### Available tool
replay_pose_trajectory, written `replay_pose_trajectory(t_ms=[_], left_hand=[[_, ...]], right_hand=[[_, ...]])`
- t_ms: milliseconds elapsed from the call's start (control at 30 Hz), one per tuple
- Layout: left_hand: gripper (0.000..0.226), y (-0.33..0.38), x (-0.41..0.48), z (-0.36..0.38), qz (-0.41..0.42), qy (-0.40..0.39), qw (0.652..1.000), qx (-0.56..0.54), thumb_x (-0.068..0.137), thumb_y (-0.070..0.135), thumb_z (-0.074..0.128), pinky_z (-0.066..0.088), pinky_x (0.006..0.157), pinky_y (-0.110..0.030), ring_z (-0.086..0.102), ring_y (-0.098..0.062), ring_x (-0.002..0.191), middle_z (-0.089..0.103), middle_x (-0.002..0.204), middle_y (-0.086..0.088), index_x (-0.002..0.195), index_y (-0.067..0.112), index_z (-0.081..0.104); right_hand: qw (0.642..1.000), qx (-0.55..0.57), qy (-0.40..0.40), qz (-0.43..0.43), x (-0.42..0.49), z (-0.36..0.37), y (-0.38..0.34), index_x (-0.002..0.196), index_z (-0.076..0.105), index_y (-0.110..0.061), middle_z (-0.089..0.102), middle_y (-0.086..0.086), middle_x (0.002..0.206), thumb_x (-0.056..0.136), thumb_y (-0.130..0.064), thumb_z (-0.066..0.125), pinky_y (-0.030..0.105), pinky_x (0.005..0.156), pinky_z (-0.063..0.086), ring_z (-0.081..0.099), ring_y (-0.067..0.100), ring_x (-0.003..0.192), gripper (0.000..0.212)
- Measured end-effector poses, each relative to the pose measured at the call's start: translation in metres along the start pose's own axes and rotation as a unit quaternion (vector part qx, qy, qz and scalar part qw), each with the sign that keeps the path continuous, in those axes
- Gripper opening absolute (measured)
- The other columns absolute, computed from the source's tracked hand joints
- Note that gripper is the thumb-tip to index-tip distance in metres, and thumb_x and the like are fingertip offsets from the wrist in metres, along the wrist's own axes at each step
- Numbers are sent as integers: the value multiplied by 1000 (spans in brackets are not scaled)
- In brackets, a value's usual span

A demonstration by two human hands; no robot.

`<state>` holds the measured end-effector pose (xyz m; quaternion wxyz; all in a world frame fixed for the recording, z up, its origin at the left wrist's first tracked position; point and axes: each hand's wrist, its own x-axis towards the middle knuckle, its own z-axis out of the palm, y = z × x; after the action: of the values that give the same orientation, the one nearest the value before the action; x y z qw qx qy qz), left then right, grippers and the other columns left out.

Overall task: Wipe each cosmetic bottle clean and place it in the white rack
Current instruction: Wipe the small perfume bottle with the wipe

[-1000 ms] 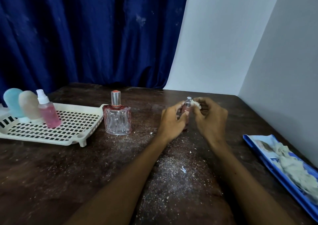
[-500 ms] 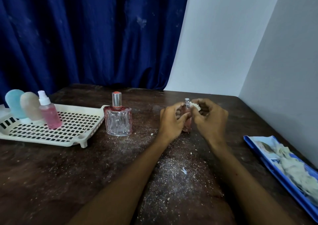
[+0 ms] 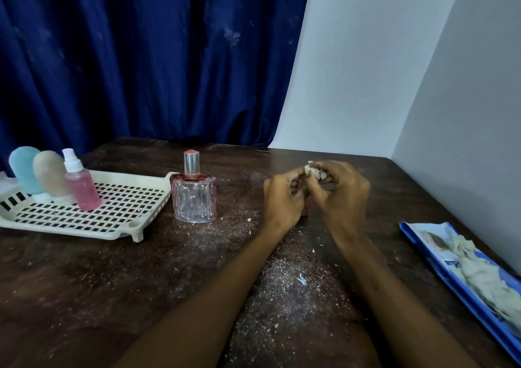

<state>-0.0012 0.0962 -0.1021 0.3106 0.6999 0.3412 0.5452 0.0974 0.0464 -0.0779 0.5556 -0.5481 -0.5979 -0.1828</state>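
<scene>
The small bottle [image 3: 306,212] seems upright near the middle of the table [image 3: 141,283], top pointing up under the white wad [image 3: 310,168] pinched by the right hand [image 3: 341,195], while the left hand [image 3: 282,198] curls round its body (only a pink sliver shows).

Two bare forearms reach in from the near edge of the tabletop, the left forearm [image 3: 214,294] slanting rightward and the right forearm [image 3: 394,291] slanting leftward, so they converge past the middle. The left grip [image 3: 282,198] and right grip [image 3: 342,195] meet there, backs toward the camera and fingers touching. The left fingers curl round a small bottle [image 3: 306,212], almost wholly hidden. The right thumb and fingertips [image 3: 324,174] pinch a pale wad [image 3: 310,168] above it.
</scene>
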Motion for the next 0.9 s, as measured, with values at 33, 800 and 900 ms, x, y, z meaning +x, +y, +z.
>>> replay_pose_trajectory(t_ms=[33,800,900], left_hand=[[28,0,1,0,-13,-1,1000,1,87,11,73,62,75,-31,72,-11,82,76,91,2,115,16,72],[47,-6,6,-9,-36,-52,998,-3,92,12,68,55,87,-19,66,-9,104,68,117,-1,137,11,55],[43,-6,7,-10,-43,-44,998,5,92,14,67,54,88,-18,66,-8,103,70,114,-1,134,11,57]], right_hand=[[1000,-6,0,8,0,0,1,97,75,-4,73,9,90,76,-2,80,-3,77,38,62,10,78,22],[995,18,-44,92,3,0,13,103,75,-9,74,4,91,85,-2,69,18,72,53,66,12,75,20],[994,6,-62,92,5,-1,13,105,75,-7,74,5,95,83,0,70,5,71,43,66,13,78,24]])
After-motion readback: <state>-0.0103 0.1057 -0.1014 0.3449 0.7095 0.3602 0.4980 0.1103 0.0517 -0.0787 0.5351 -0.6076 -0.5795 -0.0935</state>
